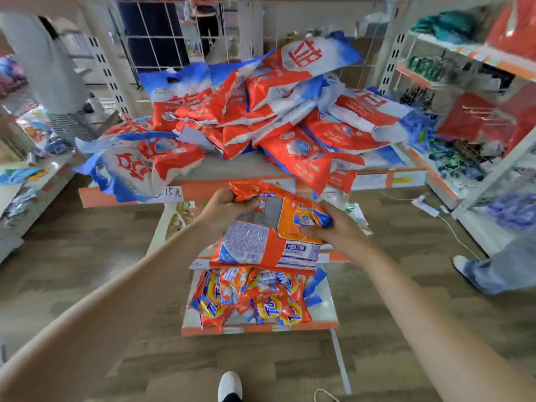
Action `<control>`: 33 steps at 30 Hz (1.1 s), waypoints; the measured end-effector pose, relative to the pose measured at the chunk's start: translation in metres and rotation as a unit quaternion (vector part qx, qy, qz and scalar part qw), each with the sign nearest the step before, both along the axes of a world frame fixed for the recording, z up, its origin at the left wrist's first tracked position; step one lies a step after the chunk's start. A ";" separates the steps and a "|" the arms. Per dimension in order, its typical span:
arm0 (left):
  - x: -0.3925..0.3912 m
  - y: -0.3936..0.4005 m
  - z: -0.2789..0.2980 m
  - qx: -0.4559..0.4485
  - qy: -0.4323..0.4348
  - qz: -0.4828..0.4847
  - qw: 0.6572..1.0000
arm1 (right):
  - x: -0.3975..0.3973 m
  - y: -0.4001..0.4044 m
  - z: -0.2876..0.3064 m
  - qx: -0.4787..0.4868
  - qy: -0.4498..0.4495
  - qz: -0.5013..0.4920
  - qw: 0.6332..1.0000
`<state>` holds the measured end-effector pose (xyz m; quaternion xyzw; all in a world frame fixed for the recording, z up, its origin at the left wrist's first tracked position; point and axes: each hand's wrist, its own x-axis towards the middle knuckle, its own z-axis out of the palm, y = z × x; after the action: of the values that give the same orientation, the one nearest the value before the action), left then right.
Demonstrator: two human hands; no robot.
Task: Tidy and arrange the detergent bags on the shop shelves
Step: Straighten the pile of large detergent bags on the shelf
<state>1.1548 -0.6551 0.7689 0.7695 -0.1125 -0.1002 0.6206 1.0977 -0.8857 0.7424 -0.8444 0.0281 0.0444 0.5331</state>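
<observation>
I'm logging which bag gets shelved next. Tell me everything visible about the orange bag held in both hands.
The orange plastic detergent bag is a soft, crinkled pouch seen from its back: a white fine-print panel, blue-and-white label blocks, and a grey patch near the middle. It is held roughly flat and tilted, above the lower shelf of small orange bags. The left hand grips its crumpled top end; the right hand holds its right side, fingers curled over a yellow-orange panel.

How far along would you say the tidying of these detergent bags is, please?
Early. Done: nothing looks arranged yet. In hand: left hand and right hand grip orange bags above the lower shelves. Left: the jumbled red-and-blue pile on the top shelf, plus the loose small packets on the bottom shelf.
</observation>
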 end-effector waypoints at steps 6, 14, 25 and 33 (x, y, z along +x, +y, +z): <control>0.014 0.009 -0.078 0.208 0.051 0.009 0.977 | -0.013 0.007 -0.063 -0.102 0.040 -0.020 0.994; -0.012 0.046 -0.219 0.419 0.091 -0.048 0.902 | -0.031 0.044 -0.192 -0.223 0.129 -0.018 0.966; -0.001 0.091 -0.420 0.600 0.000 -0.118 0.791 | 0.018 0.097 -0.442 -0.140 0.175 -0.067 0.972; 0.018 0.084 -0.425 0.575 -0.078 -0.082 0.810 | 0.067 0.081 -0.455 0.110 0.231 -0.130 0.958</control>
<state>1.1730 -0.5707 0.3444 0.9790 -0.1450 -0.1366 0.0434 1.1651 -0.8048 0.2876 -0.7366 0.2554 0.1714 0.6024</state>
